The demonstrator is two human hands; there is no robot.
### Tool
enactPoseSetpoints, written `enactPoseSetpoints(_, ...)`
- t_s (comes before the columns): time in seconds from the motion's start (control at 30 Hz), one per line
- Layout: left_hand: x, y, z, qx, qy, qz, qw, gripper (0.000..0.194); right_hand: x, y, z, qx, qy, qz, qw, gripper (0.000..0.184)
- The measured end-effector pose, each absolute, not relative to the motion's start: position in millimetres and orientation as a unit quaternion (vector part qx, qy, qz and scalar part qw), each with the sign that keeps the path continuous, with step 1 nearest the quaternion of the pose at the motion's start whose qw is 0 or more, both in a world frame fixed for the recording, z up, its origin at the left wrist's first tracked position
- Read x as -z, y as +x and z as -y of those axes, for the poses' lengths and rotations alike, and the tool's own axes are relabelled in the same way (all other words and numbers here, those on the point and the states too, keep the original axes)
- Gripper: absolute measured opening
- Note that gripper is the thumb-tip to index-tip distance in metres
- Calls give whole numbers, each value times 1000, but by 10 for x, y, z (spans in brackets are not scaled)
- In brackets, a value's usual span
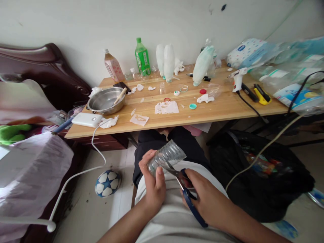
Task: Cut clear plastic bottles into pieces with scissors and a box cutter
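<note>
A clear ribbed piece of plastic bottle (169, 154), open at its wide right end, lies tilted above my lap. My left hand (153, 179) is wrapped round its left end, thumb along the near side. In my right hand (206, 194) is a pair of scissors (187, 195) with dark blue handles, my fingers through the loops. The scissor blades are parted and meet the lower edge of the plastic; how far one blade reaches inside is hard to see.
Ahead stands a wooden table (118, 123) with a metal bowl (107, 101), a white power bank (86, 119), a green bottle (142, 57), a glue gun (238, 79) and a yellow cutter (262, 94). A ball (108, 183) lies on the floor at left; a black bag (253, 192) stands at right.
</note>
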State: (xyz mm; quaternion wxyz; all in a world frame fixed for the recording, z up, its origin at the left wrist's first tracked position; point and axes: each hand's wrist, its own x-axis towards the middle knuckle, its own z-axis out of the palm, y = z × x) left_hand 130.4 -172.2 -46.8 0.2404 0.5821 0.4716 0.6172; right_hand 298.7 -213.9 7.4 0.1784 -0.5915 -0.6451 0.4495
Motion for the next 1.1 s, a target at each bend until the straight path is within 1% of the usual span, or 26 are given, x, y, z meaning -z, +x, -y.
enactPoseSetpoints(0.2, 464, 1303, 1724, -618, 580, -474, 239, 36, -57, 2981, 2135, -445, -594, 646, 180, 16)
enactPoseSetpoints(0.37, 443, 1320, 1735, -622, 579, -469, 240, 35, -74, 3011, 2145, -442, -598, 649, 159, 14)
enactPoseSetpoints(0.6, 467, 1316, 1760, -624, 577, -447, 279, 38, -75, 3029, 2128, -455, -603, 636, 159, 11)
enactPoseSetpoints(0.9, 443, 1344, 1754, -630, 581, -438, 273, 36, -89, 3041, 2131, -446, -611, 636, 152, 10)
enactPoseSetpoints(1.1, 415, 1342, 1740, -640, 583, -434, 248, 36, -93, 3013, 2138, -445, -615, 635, 142, 9)
